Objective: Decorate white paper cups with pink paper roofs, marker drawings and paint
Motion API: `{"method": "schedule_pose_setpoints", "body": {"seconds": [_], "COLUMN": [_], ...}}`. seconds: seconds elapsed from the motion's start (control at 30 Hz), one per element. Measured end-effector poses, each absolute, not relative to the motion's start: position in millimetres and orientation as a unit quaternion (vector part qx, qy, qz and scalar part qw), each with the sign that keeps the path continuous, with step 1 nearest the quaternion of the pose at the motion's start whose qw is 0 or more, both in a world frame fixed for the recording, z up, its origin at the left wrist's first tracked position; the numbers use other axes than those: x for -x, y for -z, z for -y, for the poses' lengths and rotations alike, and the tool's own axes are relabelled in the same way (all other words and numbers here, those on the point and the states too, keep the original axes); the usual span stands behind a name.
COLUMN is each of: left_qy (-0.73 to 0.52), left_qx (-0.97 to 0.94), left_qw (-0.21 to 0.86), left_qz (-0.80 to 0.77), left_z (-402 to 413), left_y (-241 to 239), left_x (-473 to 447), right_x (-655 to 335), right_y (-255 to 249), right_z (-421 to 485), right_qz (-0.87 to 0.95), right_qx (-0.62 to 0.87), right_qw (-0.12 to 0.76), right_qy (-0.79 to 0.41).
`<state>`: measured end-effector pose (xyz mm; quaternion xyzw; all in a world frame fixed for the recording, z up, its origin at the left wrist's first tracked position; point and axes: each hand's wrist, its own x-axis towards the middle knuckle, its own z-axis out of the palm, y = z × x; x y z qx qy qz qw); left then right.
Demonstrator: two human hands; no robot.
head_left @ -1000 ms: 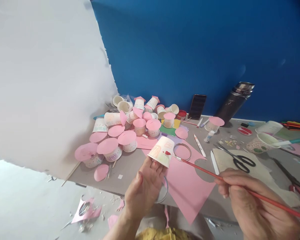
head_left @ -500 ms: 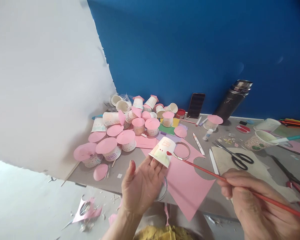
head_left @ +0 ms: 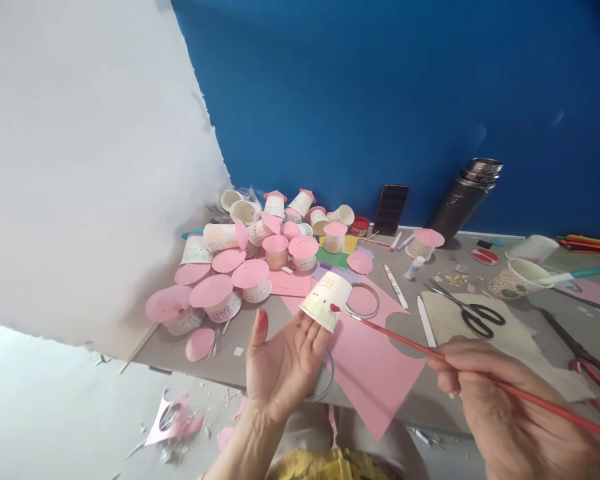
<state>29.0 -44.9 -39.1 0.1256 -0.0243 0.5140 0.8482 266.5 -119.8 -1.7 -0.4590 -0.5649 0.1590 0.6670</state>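
My left hand is palm up, its thumb spread away, with a white paper cup held at its fingertips. The cup lies tilted, its rim toward the hand; how far the fingers reach inside is hidden. On its side are an orange window drawing, yellow-green colouring and red dots. A red-handled paintbrush is pinched in my right hand, and its red-painted tip touches the cup's side. Beneath the cup lies pink paper with round cut-outs, and a ring-shaped tape roll sits beside the cup.
Several paper cups with pink paper discs crowd the left side. Toward the right lie black-handled scissors on a cloth, red-handled scissors and markers. A phone and a dark flask lean against the blue wall.
The cup has rolled slightly in my left hand, so its window drawing sits further round. The brush tip has shifted a little left with it.
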Motion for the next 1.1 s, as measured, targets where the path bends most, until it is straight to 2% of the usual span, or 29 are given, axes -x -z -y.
{"method": "schedule_pose_setpoints", "body": {"seconds": [0.27, 0.53, 0.93, 1.1], "left_qy": [-0.509, -0.502, -0.499, -0.503], "left_qx": [-0.116, -0.116, -0.120, -0.130], "left_qw": [0.853, 0.857, 0.858, 0.854], "left_qz": [0.023, 0.014, 0.024, 0.008], "left_z": [42.2, 41.7, 43.5, 42.3], "left_y": [40.1, 35.4, 39.1, 39.3], "left_x": [-26.6, -29.6, -32.9, -30.5], "right_x": [-257.7, -278.2, -279.4, -269.0], "right_y": [-1.9, 7.1, 13.8, 4.2], "right_z": [127.0, 116.4, 111.3, 121.1], "right_qz": [0.482, 0.606, 0.636, 0.526], "right_qx": [0.515, 0.425, 0.409, 0.478], "right_qw": [0.693, 0.656, 0.644, 0.688], "right_qy": [-0.147, -0.150, -0.116, -0.143]}}
